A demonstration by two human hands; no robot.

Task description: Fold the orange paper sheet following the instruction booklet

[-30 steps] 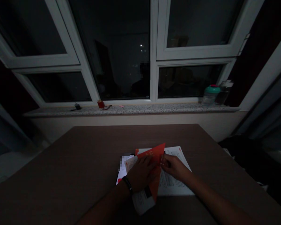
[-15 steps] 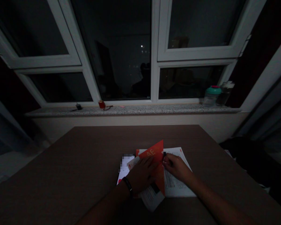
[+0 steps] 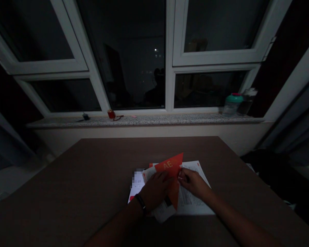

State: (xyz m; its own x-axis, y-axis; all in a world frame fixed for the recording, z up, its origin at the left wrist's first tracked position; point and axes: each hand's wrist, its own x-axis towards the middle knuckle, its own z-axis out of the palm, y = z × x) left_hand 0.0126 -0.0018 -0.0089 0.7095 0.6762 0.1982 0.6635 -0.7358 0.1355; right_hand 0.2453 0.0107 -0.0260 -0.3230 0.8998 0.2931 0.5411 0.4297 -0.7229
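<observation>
- A lit phone lies on the surface just left of the printed pages; a loose paper edge and the left hand overlap its right side.
- Beyond the surface, the stone sill carries a small dark item, a red item and, at the right, a teal-lidded bottle beside a clear one.
- The orange page, lettered "AE", lies slanted over the printed pages, one pointed corner toward the window.
- The left hand lies palm down across the orange page, its fingers extended, holding nothing between them; its forearm comes in from the lower left.
- The right hand reaches in from the lower right, fingers curled at the orange page's right edge; whether they pinch it cannot be told.
</observation>
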